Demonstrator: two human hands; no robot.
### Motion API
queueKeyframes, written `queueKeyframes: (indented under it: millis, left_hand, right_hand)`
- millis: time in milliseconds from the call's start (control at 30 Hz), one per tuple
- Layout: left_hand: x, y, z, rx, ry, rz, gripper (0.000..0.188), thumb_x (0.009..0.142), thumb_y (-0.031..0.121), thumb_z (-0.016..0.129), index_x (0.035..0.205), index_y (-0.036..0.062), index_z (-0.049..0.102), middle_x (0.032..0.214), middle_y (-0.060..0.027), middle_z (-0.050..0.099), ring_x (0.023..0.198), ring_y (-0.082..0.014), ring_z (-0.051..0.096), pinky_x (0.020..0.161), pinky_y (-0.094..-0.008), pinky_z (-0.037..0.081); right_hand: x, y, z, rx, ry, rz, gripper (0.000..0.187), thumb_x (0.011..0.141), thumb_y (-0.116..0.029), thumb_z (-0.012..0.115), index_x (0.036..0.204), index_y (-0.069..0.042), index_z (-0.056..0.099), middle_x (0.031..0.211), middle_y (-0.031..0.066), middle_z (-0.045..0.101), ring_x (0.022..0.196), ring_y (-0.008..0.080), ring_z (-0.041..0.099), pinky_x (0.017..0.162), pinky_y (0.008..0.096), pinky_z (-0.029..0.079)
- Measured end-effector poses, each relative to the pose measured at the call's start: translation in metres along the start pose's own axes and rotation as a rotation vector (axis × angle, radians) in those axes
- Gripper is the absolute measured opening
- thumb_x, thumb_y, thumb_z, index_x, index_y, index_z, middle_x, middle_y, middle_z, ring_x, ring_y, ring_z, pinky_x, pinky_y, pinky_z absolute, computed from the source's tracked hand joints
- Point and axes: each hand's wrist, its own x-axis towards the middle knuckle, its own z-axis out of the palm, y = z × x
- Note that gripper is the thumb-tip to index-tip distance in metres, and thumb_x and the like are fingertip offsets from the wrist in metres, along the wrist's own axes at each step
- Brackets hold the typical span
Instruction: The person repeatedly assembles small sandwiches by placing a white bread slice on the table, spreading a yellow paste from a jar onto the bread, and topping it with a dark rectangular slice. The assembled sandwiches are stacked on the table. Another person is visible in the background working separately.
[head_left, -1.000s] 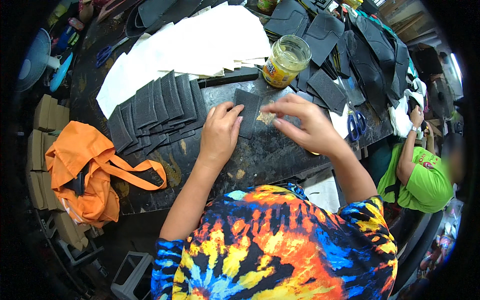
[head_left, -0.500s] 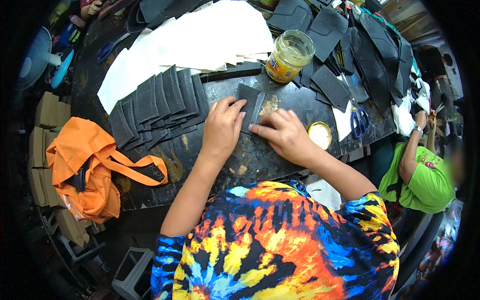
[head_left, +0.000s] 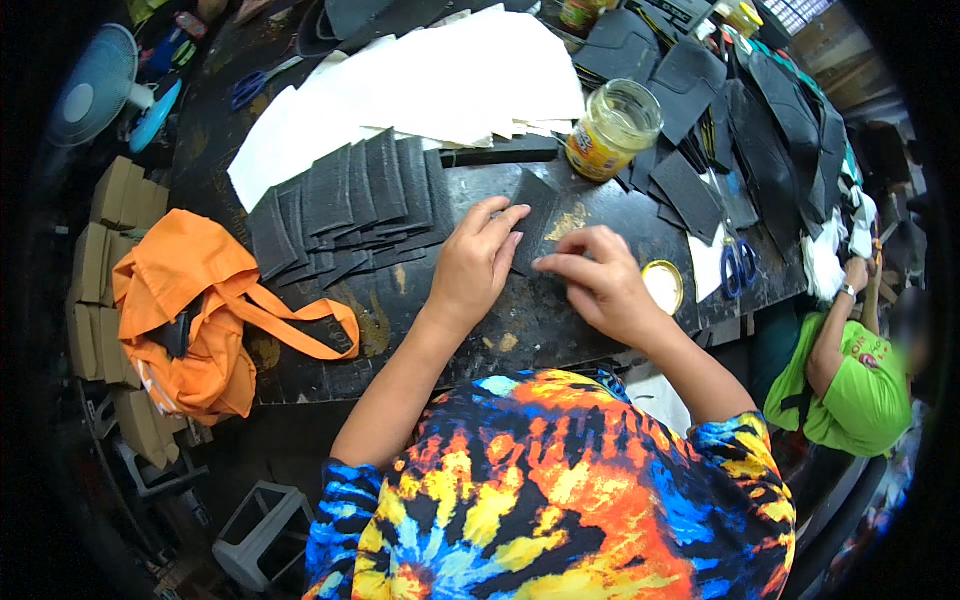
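A flat black piece of material (head_left: 538, 203) lies on the dark table in front of me. My left hand (head_left: 476, 262) grips its left edge, fingers on top and thumb close to them. My right hand (head_left: 604, 284) is near its lower right corner, thumb and forefinger pinched together; whether anything is between them is too small to tell. Overlapping rows of similar black pieces (head_left: 365, 190) lie to the left. Beyond my right hand stands an open glass jar (head_left: 612, 130) with a yellow label, its contents pale. A round lid (head_left: 662, 287) lies right of that hand.
White sheets (head_left: 440, 80) spread across the back. Blue-handled scissors (head_left: 738, 268) and stacked black cut pieces (head_left: 690, 195) are at right. An orange bag (head_left: 190, 300) is at the left edge, boxes (head_left: 100, 260) beyond. A person in green (head_left: 850, 385) works at far right.
My right hand has drawn slightly back from the black piece. My left hand stays on it. The whole view has shifted, so things appear further right.
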Motion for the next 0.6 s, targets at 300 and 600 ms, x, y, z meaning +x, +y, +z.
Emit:
queueKeyframes:
  millis: [300, 600]
  left_hand:
    - [-0.002, -0.076, -0.15, 0.293, 0.453, -0.409, 0.029, 0.101, 0.008, 0.065, 0.129, 0.0035, 0.072, 0.135, -0.0167, 0.067, 0.125, -0.033, 0.064, 0.111, -0.0434, 0.049]
    - [-0.001, -0.015, -0.059, 0.101, 0.095, -0.034, 0.047, 0.096, 0.009, 0.067, 0.142, 0.0038, 0.063, 0.148, -0.0216, 0.059, 0.137, -0.0378, 0.057, 0.118, -0.0525, 0.042]
  right_hand:
    - [-0.009, 0.009, -0.017, 0.072, 0.08, 0.219, 0.041, 0.091, 0.005, 0.067, 0.131, -0.002, 0.069, 0.118, 0.0163, 0.068, 0.112, 0.0337, 0.067, 0.099, 0.0395, 0.053]
    - [-0.004, -0.009, 0.001, 0.16, -0.095, 0.114, 0.05, 0.09, -0.012, 0.079, 0.138, -0.007, 0.065, 0.104, 0.0136, 0.073, 0.096, 0.0338, 0.07, 0.086, 0.0448, 0.056]
